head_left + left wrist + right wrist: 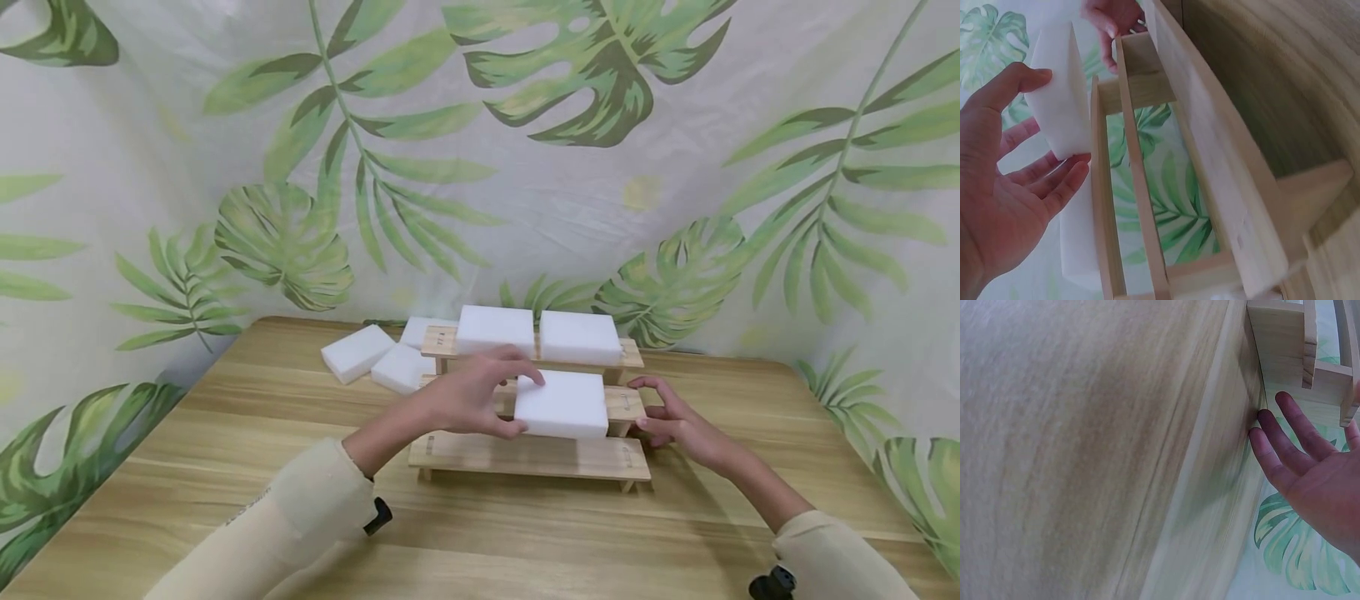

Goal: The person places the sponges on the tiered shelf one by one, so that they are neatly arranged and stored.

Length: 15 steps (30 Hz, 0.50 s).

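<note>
A white foam block [562,408] is pinched in my left hand [472,393], with fingers on its upper left edge and the thumb below. It overlaps the middle step of a three-step wooden stand [525,454]. In the left wrist view this block [1063,94] is held beside the stand's boards [1204,119]. My right hand [686,429] is at the stand's right end, its fingertips right at the middle board's end. In the right wrist view that hand [1322,481] has several fingers extended near the stand's side.
Two white foam blocks, a left one [495,327] and a right one [580,335], stand on the top step. Several more blocks [358,353] lie on the wooden table [315,417] to the stand's back left. A leaf-patterned cloth [450,167] hangs behind the table.
</note>
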### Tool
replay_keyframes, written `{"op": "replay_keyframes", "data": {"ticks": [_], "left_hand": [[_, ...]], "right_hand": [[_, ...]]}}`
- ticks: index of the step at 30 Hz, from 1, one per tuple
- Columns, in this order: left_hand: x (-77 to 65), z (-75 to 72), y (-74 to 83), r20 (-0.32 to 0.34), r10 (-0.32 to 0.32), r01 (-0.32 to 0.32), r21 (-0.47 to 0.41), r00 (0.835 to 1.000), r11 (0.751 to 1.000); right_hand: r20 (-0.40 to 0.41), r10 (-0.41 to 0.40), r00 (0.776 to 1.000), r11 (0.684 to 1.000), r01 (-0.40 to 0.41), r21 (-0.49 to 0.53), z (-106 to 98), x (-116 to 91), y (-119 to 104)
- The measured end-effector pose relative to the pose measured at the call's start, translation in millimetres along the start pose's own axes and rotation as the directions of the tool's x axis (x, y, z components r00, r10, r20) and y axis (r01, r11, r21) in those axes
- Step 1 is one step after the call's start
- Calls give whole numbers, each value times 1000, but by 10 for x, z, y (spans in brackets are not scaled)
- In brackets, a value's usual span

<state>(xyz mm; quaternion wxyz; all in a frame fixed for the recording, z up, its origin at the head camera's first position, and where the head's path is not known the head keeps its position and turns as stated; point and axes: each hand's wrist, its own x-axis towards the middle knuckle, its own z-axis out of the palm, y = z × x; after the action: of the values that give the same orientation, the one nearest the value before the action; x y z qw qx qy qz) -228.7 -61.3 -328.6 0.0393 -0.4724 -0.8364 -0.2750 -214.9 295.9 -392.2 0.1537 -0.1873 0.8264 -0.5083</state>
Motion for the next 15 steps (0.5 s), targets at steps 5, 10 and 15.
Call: {"op": "replay_keyframes", "data": {"ticks": [5, 10, 15], "left_hand": [[80, 118, -3, -16, 6, -6, -14, 1000, 1000], [135, 213, -14, -25, 0, -1, -13, 1000, 1000], [186, 277, -12, -22, -8, 8, 11, 1000, 1000]], "right_hand": [[-1, 4, 1000, 1000, -4, -3, 6, 1, -3], [-1, 12, 1000, 1000, -12, -10, 11, -2, -10], [-3, 20, 1000, 1000, -20, -18, 2, 3, -8]]}}
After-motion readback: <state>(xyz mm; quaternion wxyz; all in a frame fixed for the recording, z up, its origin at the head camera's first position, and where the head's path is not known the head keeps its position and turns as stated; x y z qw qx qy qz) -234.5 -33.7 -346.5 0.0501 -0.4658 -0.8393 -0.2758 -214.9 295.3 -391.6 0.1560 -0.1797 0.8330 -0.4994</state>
